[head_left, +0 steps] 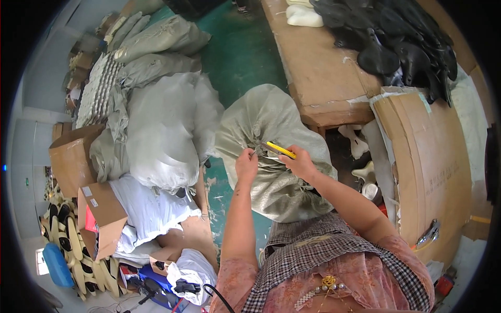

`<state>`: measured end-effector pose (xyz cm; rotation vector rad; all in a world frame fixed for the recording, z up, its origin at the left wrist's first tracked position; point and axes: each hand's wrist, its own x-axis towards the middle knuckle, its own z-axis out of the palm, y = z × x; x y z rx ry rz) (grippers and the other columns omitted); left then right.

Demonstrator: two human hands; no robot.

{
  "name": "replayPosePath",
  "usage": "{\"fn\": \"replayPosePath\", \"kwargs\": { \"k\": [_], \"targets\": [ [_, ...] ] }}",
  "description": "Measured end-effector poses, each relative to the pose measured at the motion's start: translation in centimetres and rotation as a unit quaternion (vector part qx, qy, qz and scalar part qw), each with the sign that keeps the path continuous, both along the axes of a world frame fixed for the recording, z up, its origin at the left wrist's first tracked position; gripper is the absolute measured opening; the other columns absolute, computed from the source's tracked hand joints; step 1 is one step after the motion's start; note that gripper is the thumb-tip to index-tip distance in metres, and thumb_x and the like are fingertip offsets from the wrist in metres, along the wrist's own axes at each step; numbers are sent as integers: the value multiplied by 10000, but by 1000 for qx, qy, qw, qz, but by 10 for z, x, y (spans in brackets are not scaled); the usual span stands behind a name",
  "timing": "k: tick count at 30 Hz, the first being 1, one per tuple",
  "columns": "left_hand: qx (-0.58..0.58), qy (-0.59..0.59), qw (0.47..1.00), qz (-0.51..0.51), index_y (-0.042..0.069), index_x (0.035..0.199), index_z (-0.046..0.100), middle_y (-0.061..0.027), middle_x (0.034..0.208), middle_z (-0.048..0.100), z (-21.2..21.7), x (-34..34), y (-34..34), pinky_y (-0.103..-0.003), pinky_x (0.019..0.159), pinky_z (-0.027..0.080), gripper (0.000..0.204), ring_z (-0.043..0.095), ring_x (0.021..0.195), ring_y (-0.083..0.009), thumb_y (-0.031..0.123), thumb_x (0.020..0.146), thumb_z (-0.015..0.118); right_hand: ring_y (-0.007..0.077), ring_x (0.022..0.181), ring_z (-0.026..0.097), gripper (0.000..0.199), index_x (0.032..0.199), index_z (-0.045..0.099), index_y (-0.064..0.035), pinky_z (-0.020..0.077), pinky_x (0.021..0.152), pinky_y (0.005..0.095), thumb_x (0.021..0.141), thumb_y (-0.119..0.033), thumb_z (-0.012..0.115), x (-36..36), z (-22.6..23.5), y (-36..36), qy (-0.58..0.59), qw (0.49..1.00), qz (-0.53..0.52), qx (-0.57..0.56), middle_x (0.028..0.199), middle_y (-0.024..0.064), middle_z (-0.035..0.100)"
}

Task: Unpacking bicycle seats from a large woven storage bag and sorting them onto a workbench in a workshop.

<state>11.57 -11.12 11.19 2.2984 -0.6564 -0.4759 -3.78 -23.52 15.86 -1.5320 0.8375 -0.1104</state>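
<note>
Two hands are raised over a grey woven sack (pixel 271 151): its gathered neck is pinched by the left hand (pixel 246 164), a yellow utility knife (pixel 281 149) is held in the right hand (pixel 300 163)'s closed grip. Brown cardboard boxes (pixel 73 156) are stacked well left.

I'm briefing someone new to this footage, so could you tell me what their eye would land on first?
Most striking is the grey woven sack at the centre, with the left hand gripping its gathered top and the right hand holding a yellow utility knife against it. To the left, more stuffed sacks lie heaped beside open cardboard boxes, while black shoe soles pile up on the workbench at upper right.
</note>
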Motion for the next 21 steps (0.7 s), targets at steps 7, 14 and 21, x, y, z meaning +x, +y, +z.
{"fn": "replayPosePath", "kwargs": {
  "k": [7, 14, 21],
  "targets": [
    [-31, -18, 999, -22, 56, 853, 552, -128, 717, 586, 1, 0, 3, -380, 647, 438, 135, 570, 685, -290, 145, 753, 541, 149, 547, 536, 264, 1045, 480, -15, 427, 476, 299, 809, -121, 530, 2, -32, 11, -6, 990, 80, -112, 643, 78, 532],
    [-40, -38, 998, -15, 32, 826, 555, -131, 704, 589, -1, 0, 14, -359, 620, 442, 117, 573, 665, -273, 124, 754, 548, 386, 721, 556, 262, 935, 475, -16, 426, 631, 454, 774, -196, 577, -5, 2, 16, 68, 930, 178, -314, 716, 221, 571],
    [-56, -41, 998, 2, 21, 825, 554, -111, 657, 579, -7, -6, 19, -334, 575, 442, 113, 565, 611, -218, 109, 754, 562, 387, 686, 557, 262, 912, 464, -30, 430, 615, 465, 776, -225, 574, -6, -1, 25, 48, 934, 148, -320, 699, 206, 569]
  ]
}}
